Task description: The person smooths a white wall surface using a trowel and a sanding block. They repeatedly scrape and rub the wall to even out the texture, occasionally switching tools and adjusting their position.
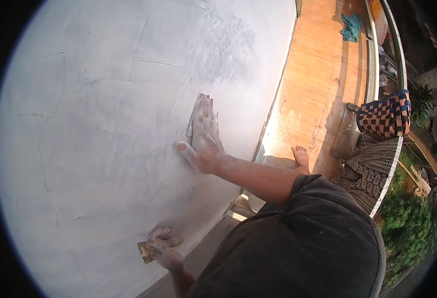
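Observation:
My right hand (206, 136), coated in white dust, lies flat on the pale grey-white wall (104, 129) with its fingers stretched upward and thumb out to the left. Under its fingers it presses a thin grey sheet of sandpaper (190, 124) to the wall; only a narrow edge shows. Lower down, my left hand (166, 247) is closed around a small scraper (148, 252) with a worn, brownish rectangular face, close to the wall. That hand's fingers are dusty too. Faint cracks and smeared patches mark the wall.
An orange-brown tiled floor (308, 74) runs along the wall's foot, with my bare foot (301, 157) on it. A teal cloth (351, 27) lies farther off. On the right, a checked cloth (385, 116) and a patterned cloth (372, 171) hang by the railing (401, 54), beyond which plants (412, 223) grow.

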Motion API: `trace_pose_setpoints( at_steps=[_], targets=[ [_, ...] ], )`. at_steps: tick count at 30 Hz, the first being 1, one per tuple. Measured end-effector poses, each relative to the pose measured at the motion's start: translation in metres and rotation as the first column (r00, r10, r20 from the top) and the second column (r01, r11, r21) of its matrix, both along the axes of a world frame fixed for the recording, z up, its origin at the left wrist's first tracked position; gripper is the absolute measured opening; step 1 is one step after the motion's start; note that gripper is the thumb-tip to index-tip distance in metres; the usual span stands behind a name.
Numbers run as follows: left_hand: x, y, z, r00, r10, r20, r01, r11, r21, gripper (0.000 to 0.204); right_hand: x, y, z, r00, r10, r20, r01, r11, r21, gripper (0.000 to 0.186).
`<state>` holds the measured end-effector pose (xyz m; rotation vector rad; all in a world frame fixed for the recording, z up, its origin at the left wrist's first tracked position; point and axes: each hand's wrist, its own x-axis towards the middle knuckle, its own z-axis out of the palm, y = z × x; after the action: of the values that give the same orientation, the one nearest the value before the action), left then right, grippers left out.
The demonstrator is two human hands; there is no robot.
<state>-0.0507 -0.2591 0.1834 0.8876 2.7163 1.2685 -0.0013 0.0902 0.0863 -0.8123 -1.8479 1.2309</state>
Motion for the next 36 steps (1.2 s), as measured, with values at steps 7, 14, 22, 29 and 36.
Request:
trace_pose_setpoints(
  at_steps=[7,14,22,29,36],
  targets=[
    [0.035,0.043,-0.008,0.906,-0.420,-0.057,0.368,0.846,-0.386,0.035,-0.009,0.041,-0.037,0.986,-0.111,-0.123,0.090,0.982,-0.163,0.110],
    [0.055,0.079,0.004,0.938,-0.302,0.171,0.337,0.909,-0.244,0.039,0.012,-0.031,-0.024,0.984,0.177,-0.027,-0.179,0.975,-0.128,0.105],
    [0.049,0.068,-0.007,0.925,-0.273,0.262,0.327,0.926,-0.188,0.042,-0.010,0.065,-0.036,0.970,-0.222,-0.104,0.197,0.958,-0.210,0.113],
    [0.045,0.061,-0.016,0.926,-0.280,0.252,0.333,0.922,-0.198,0.041,-0.004,0.009,-0.043,1.000,-0.023,-0.005,0.022,0.993,-0.114,0.115],
    [0.033,0.050,-0.014,0.880,-0.444,0.172,0.476,0.814,-0.334,0.035,-0.007,-0.022,-0.057,0.997,0.069,0.028,-0.068,0.997,-0.032,0.117]
  ],
)
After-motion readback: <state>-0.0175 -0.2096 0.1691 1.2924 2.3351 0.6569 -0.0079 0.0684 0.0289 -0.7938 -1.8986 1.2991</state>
